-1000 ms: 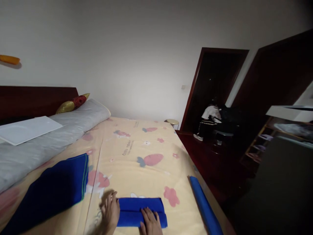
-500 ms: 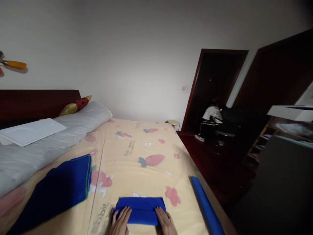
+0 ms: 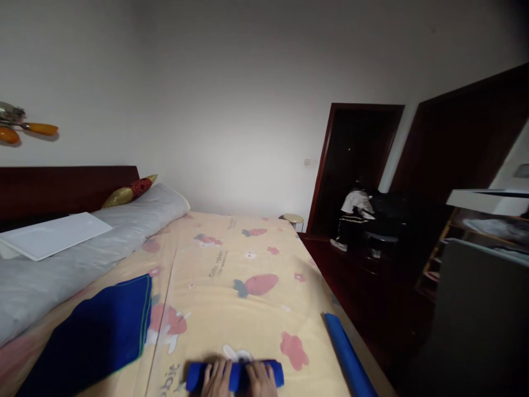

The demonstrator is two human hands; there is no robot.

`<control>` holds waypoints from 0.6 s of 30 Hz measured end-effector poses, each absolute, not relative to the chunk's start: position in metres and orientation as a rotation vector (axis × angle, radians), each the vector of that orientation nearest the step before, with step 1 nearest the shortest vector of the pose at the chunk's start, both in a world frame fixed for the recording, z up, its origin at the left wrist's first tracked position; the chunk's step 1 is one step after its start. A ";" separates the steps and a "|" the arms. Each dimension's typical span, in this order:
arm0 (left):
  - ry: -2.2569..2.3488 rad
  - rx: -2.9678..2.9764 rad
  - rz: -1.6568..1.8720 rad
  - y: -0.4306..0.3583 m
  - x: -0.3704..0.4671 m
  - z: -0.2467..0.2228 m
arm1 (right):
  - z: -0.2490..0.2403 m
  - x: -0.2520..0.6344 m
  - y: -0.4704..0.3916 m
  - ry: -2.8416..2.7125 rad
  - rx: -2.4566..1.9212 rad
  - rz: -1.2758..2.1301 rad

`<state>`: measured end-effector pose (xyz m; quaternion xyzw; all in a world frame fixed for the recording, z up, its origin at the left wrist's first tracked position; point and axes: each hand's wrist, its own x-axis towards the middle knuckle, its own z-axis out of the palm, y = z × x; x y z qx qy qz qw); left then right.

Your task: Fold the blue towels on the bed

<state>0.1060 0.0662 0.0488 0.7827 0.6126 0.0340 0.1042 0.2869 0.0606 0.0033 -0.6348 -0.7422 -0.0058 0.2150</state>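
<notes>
Here, a rolled blue cloth is pressed against the bed at the lower frame edge, its long axis running left to right. The left hand and right hand are laid side by side on top of it, fingers curled over the roll; both are equally near. The wrists are cut off by the frame. Farther left, a dark blue folded cloth is seen; to the right, a blue tube lies along the bed edge.
</notes>
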 end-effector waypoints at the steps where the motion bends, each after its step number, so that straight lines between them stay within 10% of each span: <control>1: 1.733 2.362 0.113 0.066 0.107 0.045 | -0.008 0.284 0.062 -2.107 -1.673 -0.076; 9: 1.924 2.468 0.272 0.062 0.018 0.028 | -0.033 0.347 0.057 -1.997 -1.396 -0.572; 18: 1.719 2.402 0.224 0.069 0.101 0.047 | -0.012 0.288 0.077 -2.203 -1.360 -0.205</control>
